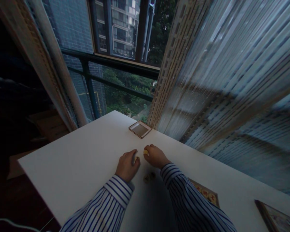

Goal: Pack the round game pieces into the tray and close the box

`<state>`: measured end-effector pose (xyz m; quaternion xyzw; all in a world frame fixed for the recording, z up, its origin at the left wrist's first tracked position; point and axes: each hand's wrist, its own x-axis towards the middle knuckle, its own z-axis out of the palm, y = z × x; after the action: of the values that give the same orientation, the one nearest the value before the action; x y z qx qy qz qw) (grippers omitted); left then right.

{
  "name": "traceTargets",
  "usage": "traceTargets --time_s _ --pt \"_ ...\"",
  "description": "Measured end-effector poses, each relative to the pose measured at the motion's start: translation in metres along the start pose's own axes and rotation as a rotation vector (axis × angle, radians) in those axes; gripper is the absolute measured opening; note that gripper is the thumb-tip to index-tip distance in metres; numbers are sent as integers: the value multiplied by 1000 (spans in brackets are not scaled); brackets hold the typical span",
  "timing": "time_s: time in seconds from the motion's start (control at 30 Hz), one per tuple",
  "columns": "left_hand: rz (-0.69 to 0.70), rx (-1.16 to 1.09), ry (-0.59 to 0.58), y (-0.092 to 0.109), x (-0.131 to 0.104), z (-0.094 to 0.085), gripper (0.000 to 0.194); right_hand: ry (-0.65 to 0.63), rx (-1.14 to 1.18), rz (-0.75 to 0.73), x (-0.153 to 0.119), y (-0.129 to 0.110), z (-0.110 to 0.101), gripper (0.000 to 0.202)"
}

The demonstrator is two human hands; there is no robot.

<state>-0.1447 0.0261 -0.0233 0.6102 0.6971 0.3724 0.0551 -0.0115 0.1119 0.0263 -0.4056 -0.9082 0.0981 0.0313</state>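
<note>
"How were your hands?"
"Both reached forward over the table [70, 164], fingertips facing each other. My right hand [157, 156] pinched a yellow piece [145, 151] toward the right edge; my left hand [128, 165] curled by a second piece [137, 159], its grip unclear to me."
"Anything obscured?"
"My right sleeve [193, 199] partly covered the box [217, 199]; two discs [146, 178] sat in shadow, faces unreadable."
"The room?"
"Dim, a curtain [232, 122] along that right edge."

Left arm [99, 207] and right arm [193, 196] extended forward, angled inward; both covered to wrist by striped sleeves. Left hand [126, 166] held with back upward, thumb and index finger curved toward each other. Right hand [157, 157] positioned slightly farther forward, fingers curled in pinch, pointed leftward. Hands held near each other, not touching.
</note>
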Motion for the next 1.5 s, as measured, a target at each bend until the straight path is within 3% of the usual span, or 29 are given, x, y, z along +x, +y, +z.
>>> traceTargets --time_s 0.37,0.6,0.8,0.93,1.07,1.27,1.5 --pt "-12 -67 110 -3 0 3 33 137 139 -153 -16 -2 -9 31" --pt "-34 -332 193 6 1 -7 23 217 375 -206 -29 -8 -17 23" --pt "-172 -710 85 20 0 -9 25 258 456 -231 -40 -7 -16 23" --pt "-329 -974 12 21 1 -9 34 296 483 -267 -46 -8 -21 23" --pt "-385 -1165 -57 20 0 -10 38 325 494 -301 -53 -13 -29 20" --pt "-366 -1268 -97 22 -3 -11 33 344 493 -245 -62 -15 -29 24" --pt "-360 -1327 -132 25 -5 -14 28 361 496 -280 -71 -15 -30 20"
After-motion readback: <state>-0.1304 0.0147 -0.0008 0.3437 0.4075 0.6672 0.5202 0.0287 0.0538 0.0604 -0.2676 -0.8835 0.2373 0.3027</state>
